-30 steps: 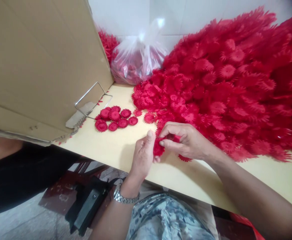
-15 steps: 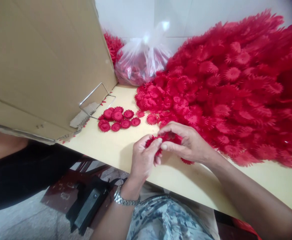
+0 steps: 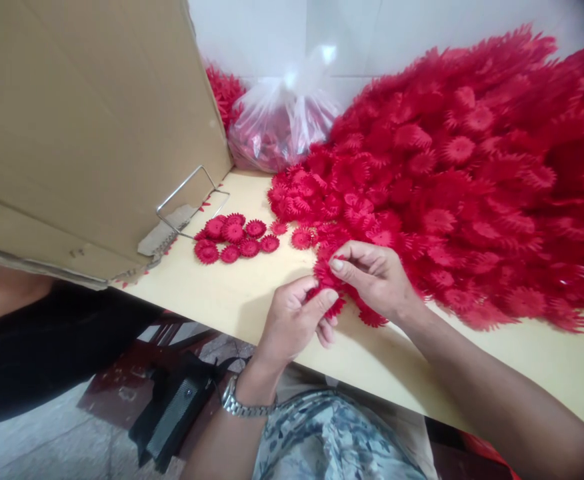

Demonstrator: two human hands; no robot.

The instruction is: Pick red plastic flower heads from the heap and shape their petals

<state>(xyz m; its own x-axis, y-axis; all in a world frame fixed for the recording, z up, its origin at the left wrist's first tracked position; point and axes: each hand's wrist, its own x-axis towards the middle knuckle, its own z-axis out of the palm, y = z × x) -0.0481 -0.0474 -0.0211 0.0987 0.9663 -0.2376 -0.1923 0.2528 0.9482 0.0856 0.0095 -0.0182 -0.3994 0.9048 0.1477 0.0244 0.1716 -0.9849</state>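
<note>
My left hand, with a metal watch at the wrist, is closed round a red flower piece that shows only partly between thumb and fingers. Just right of it, the thumb and index finger of my right hand are pinched together; a small red bit shows at their tips, too small to make out. Red pieces lie beneath both hands. Several round red flowers sit in a group on the pale table. A large heap of red fringed flower pieces covers the table's right side.
A tall cardboard panel stands at the left, with a bent metal wire frame at its foot. Behind the table's middle sits a clear plastic bag of red pieces. Another person's dark-clothed leg is at lower left.
My hands have moved apart slightly. The right hand's fingertips have risen and closed into a pinch, while the left hand has shifted a little right and down.
</note>
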